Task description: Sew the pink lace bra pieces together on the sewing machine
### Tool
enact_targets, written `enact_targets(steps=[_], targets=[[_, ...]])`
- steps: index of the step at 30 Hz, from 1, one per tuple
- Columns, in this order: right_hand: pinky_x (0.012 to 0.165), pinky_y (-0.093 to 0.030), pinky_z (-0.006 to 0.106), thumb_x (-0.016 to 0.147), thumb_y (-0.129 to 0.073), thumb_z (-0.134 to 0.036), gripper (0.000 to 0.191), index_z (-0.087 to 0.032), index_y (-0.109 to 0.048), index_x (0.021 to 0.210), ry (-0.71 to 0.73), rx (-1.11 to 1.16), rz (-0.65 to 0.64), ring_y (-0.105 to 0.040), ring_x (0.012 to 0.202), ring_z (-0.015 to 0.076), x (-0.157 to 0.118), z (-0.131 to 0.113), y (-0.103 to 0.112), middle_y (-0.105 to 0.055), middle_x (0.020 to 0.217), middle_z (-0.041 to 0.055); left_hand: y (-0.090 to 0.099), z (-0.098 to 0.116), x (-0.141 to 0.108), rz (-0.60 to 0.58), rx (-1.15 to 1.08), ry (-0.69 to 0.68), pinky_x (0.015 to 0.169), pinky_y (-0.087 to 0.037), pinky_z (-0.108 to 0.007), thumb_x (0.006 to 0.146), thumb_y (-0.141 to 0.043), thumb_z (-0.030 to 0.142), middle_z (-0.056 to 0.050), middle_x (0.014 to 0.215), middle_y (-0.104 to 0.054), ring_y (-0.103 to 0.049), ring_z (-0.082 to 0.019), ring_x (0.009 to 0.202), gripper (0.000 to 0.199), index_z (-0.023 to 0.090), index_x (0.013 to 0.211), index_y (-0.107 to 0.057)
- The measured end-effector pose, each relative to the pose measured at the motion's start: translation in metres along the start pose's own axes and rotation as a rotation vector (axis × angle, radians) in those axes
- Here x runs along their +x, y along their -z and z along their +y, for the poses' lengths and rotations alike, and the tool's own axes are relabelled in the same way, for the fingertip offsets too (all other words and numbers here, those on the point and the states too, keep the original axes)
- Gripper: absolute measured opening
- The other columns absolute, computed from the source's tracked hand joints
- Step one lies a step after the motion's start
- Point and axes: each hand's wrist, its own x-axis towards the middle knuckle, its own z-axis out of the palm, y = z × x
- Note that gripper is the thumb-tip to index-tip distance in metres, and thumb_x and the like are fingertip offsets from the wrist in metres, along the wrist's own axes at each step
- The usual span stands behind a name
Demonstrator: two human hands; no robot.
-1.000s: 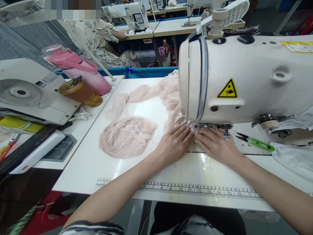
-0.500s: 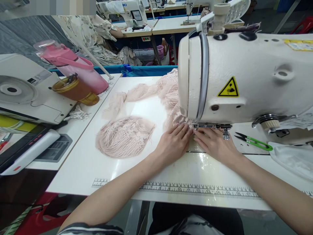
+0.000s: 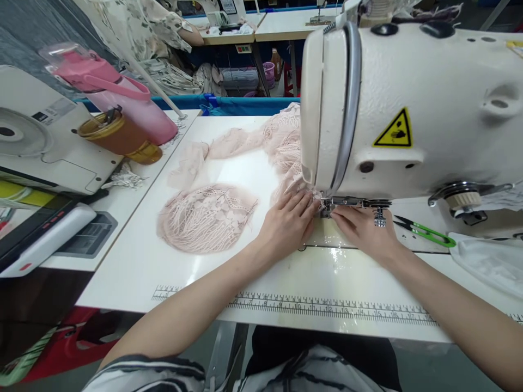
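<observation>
Pale pink lace fabric (image 3: 281, 142) runs bunched up to the presser foot (image 3: 326, 206) of a white sewing machine (image 3: 433, 109). Over its near end lies my left hand (image 3: 288, 220), palm down with the fingers stretched out, the tips just left of the foot. My right hand (image 3: 365, 226) rests close to the right of the foot, fingers bent and thumb drawn in against them; whatever is between them is hidden. Another pink lace piece (image 3: 208, 219), rounded in outline, lies flat on the white table (image 3: 196, 272) left of my hands.
Green-handled thread snips (image 3: 425, 231) and white cloth (image 3: 486, 261) lie right of my right hand. A ruler strip (image 3: 327, 307) runs along the table's front. Leftward stand a pink bottle (image 3: 118, 92), an amber cup (image 3: 118, 136) and another machine (image 3: 41, 130). A person's sleeve (image 3: 163, 22) shows beyond.
My right hand's fingers have drawn back from the foot and bent inward. The left hand stays on the lace. The whole view has shifted slightly, with the machine appearing larger.
</observation>
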Motion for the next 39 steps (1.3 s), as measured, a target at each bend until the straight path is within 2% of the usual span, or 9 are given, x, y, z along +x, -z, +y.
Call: enact_targets(steps=[9, 13, 16, 18, 21, 23, 28, 34, 39], targets=[[0.068, -0.035, 0.028, 0.095, -0.051, -0.032, 0.022, -0.024, -0.071, 0.091, -0.031, 0.013, 0.012, -0.060, 0.065, 0.0121, -0.001, 0.004, -0.001, -0.074, 0.084, -0.0012, 0.001, -0.001, 0.000, -0.050, -0.048, 0.091, 0.115, -0.033, -0.049, 0.100, -0.041, 0.033, -0.012, 0.140, -0.051, -0.042, -0.027, 0.135, 0.038, 0.014, 0.130, -0.056], [0.066, -0.036, 0.028, 0.091, -0.058, -0.029, 0.014, -0.023, -0.070, 0.086, 0.046, 0.034, 0.096, -0.063, 0.067, 0.0130, -0.004, 0.009, -0.003, -0.074, 0.083, -0.0026, 0.000, 0.005, -0.001, 0.004, -0.001, 0.065, 0.115, -0.035, -0.042, 0.102, -0.039, 0.035, -0.009, 0.137, -0.055, -0.045, -0.022, 0.134, 0.038, 0.014, 0.127, -0.057], [0.066, -0.038, 0.028, 0.088, -0.062, -0.027, 0.009, -0.022, -0.069, 0.087, 0.125, 0.056, 0.183, -0.063, 0.069, 0.0147, -0.005, 0.012, -0.004, -0.074, 0.082, -0.0015, 0.007, 0.005, -0.005, 0.015, 0.050, 0.009, 0.116, -0.034, -0.040, 0.102, -0.038, 0.025, -0.007, 0.138, -0.054, -0.041, -0.019, 0.136, 0.034, 0.014, 0.129, -0.056], [0.064, -0.038, 0.029, 0.087, -0.063, -0.026, 0.008, -0.021, -0.069, 0.085, 0.150, 0.047, 0.215, -0.062, 0.064, 0.0147, -0.004, 0.013, -0.003, -0.073, 0.079, -0.0011, 0.019, 0.000, -0.014, 0.023, 0.015, 0.122, 0.111, -0.040, -0.038, 0.101, -0.040, 0.019, -0.005, 0.135, -0.057, -0.047, -0.017, 0.132, 0.030, 0.017, 0.124, -0.059], [0.057, -0.036, 0.028, 0.086, -0.065, -0.026, 0.008, -0.021, -0.068, 0.080, 0.171, 0.027, 0.259, -0.058, 0.057, 0.0129, -0.003, 0.011, -0.002, -0.070, 0.068, -0.0017, 0.044, -0.014, -0.040, 0.090, -0.046, 0.493, 0.091, -0.052, -0.038, 0.096, -0.048, 0.021, -0.005, 0.111, -0.069, -0.063, -0.019, 0.106, 0.021, 0.018, 0.106, -0.067], [0.055, -0.035, 0.026, 0.085, -0.065, -0.026, 0.010, -0.020, -0.066, 0.077, 0.177, 0.016, 0.289, -0.056, 0.054, 0.0111, -0.003, 0.010, -0.001, -0.066, 0.061, -0.0022, 0.057, -0.024, -0.062, 0.127, -0.037, 0.623, 0.081, -0.053, -0.041, 0.092, -0.053, 0.023, -0.008, 0.099, -0.070, -0.064, -0.023, 0.095, 0.017, 0.015, 0.097, -0.068], [0.053, -0.034, 0.024, 0.088, -0.063, -0.027, 0.013, -0.018, -0.066, 0.080, 0.195, -0.028, 0.258, -0.053, 0.053, 0.0083, -0.003, 0.010, -0.001, -0.067, 0.067, -0.0006, 0.060, -0.040, -0.099, 0.166, -0.184, 0.722, 0.078, -0.051, -0.036, 0.087, -0.057, 0.028, -0.006, 0.097, -0.069, -0.062, -0.020, 0.088, 0.015, 0.018, 0.084, -0.068], [0.054, -0.033, 0.025, 0.090, -0.060, -0.027, 0.018, -0.018, -0.065, 0.076, 0.193, -0.010, 0.247, -0.050, 0.050, 0.0092, -0.003, 0.012, -0.001, -0.065, 0.061, 0.0003, 0.051, -0.061, -0.106, 0.310, -0.491, 0.893, 0.072, -0.054, -0.035, 0.086, -0.055, 0.041, -0.007, 0.082, -0.069, -0.064, -0.019, 0.074, 0.027, 0.016, 0.085, -0.065], [0.058, -0.039, 0.026, 0.089, -0.061, -0.027, 0.017, -0.020, -0.065, 0.074, 0.162, 0.030, 0.225, -0.057, 0.054, 0.0115, -0.004, 0.012, -0.001, -0.069, 0.064, -0.0005, 0.080, -0.094, -0.111, 0.350, -0.765, 0.947, 0.080, -0.057, -0.042, 0.094, -0.037, 0.048, -0.015, 0.099, -0.070, -0.068, -0.025, 0.093, 0.045, 0.013, 0.102, -0.064]])
